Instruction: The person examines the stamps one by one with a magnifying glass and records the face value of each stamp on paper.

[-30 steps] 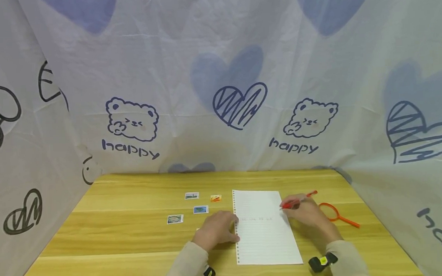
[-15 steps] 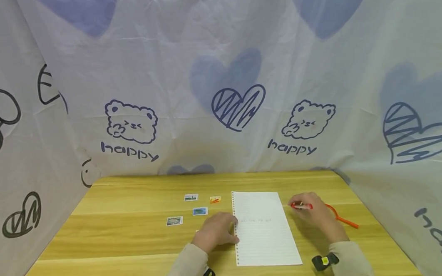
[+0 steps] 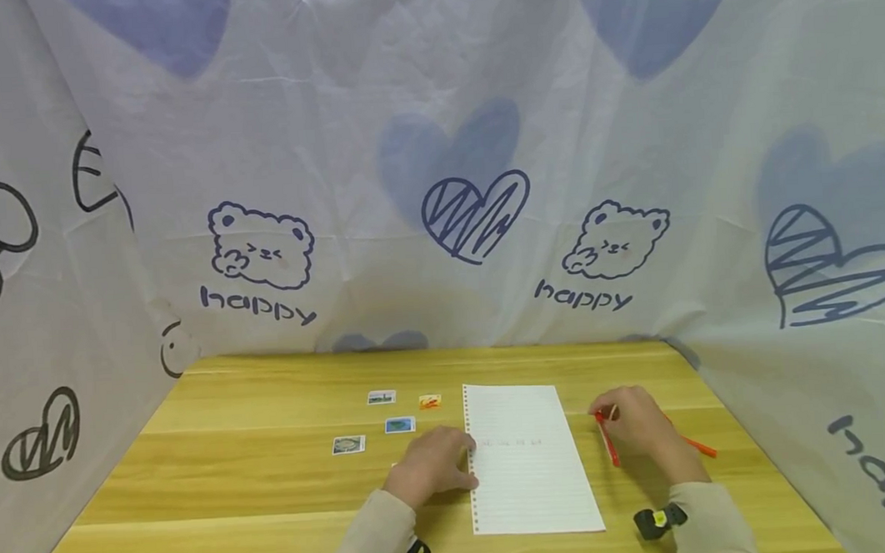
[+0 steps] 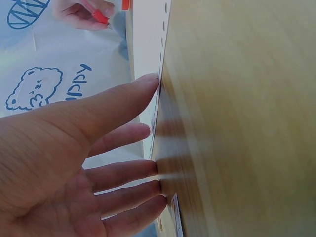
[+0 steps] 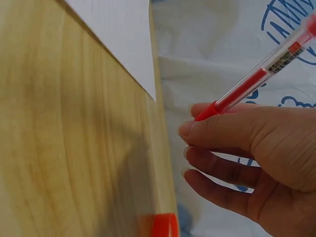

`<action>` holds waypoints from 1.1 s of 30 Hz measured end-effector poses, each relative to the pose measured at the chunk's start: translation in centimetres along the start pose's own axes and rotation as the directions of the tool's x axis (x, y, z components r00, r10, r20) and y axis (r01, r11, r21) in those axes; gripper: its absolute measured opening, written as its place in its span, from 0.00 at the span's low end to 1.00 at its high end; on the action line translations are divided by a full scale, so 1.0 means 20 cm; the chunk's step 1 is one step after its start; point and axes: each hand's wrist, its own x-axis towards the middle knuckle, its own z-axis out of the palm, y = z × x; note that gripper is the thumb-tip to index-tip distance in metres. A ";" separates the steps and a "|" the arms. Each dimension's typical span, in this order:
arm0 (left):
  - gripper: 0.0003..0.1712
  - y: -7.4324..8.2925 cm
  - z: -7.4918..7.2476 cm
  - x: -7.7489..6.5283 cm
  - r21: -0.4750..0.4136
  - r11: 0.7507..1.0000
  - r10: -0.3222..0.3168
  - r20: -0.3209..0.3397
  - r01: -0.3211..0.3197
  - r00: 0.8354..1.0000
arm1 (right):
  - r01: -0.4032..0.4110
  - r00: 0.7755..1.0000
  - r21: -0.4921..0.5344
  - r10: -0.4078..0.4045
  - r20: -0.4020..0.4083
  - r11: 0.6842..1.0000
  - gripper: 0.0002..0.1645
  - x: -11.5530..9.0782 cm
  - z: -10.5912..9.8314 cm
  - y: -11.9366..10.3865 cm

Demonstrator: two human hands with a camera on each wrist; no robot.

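Between the thumb and index finger of my right hand (image 3: 636, 421) is a red pen (image 3: 607, 443), held in the air to the right of the paper. In the right wrist view the fingers pinch its red end, and the clear barrel (image 5: 256, 79) slants up and away. My left hand (image 3: 431, 462) rests at the left edge of a lined sheet of paper (image 3: 532, 489) with punched holes. Its thumb and fingers are extended, their tips touching or nearly touching that edge. A faint line of handwriting (image 3: 511, 443) crosses the sheet.
Several small stamps lie left of the paper, including a blue one (image 3: 400, 425) and a yellow one (image 3: 430, 402). Behind my right hand lies an orange-red magnifying glass, its handle (image 3: 702, 447) showing. A printed cloth (image 3: 381, 255) hangs behind the wooden table (image 3: 220, 480).
My right hand has moved right, off the paper's edge, and turned the pen so its barrel now points towards me. It covers more of the magnifying glass. The left hand stays put.
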 end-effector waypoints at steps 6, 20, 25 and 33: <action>0.30 0.00 -0.01 0.00 -0.009 1.000 0.006 0.000 -0.006 1.000 | -0.014 1.000 0.012 0.014 0.012 1.000 0.16 -0.01 0.00 0.04; 0.29 0.00 0.00 -0.01 -0.009 1.000 0.019 -0.010 -0.019 1.000 | 0.025 1.000 -0.022 -0.025 0.006 0.999 0.16 -0.02 0.02 0.09; 0.29 -0.01 0.00 0.00 -0.011 1.000 0.014 -0.004 -0.014 1.000 | 0.029 1.000 -0.024 -0.028 0.013 0.999 0.14 -0.03 0.04 0.11; 0.29 0.00 -0.01 0.00 -0.007 1.000 0.008 -0.002 -0.008 1.000 | -0.015 0.997 0.038 0.012 0.083 0.999 0.16 -0.04 0.00 0.12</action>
